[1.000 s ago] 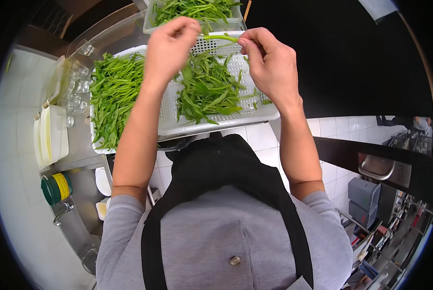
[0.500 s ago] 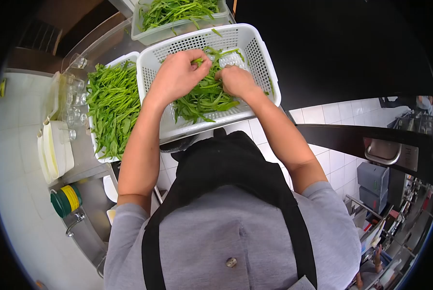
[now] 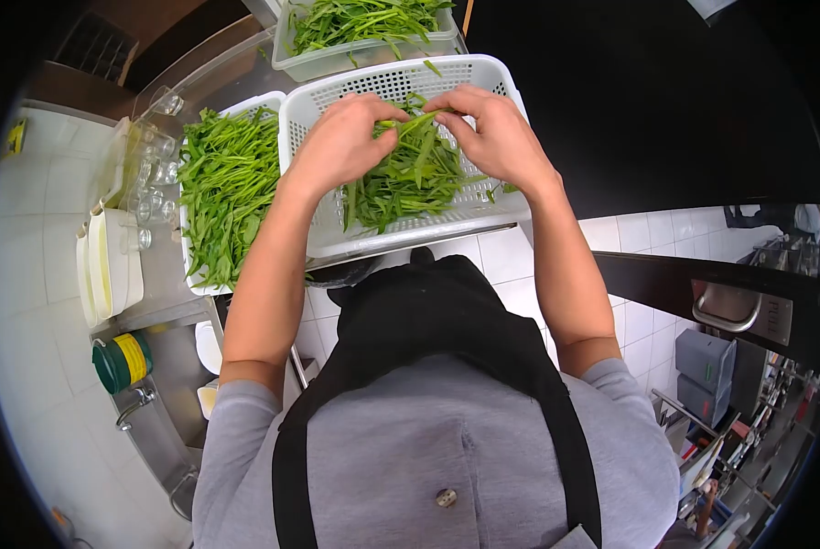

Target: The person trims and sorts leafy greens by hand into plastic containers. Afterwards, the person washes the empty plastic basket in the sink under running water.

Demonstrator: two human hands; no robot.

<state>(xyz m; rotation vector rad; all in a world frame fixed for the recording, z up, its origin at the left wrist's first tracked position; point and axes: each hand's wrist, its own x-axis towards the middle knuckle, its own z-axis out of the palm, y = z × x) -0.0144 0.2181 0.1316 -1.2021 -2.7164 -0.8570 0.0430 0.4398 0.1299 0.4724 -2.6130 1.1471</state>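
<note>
A white perforated plastic basket stands in front of me, holding a loose heap of water spinach. Over its left half my left hand is closed, thumb and fingers pinched on a green stem. My right hand reaches over the right side, thumb and fingertips closed on the same stretch of water spinach stem, which runs between both hands just above the heap. Leaves hang below the fingers.
Left of the basket, a white tray is piled with water spinach. A translucent container with more greens sits behind. Glasses and white containers stand farther left. A black door with a metal handle is at right.
My right hand has risen out of the heap and turned, now pinching a stem beside my left hand. The left hand stays pinched. The view has shifted slightly.
</note>
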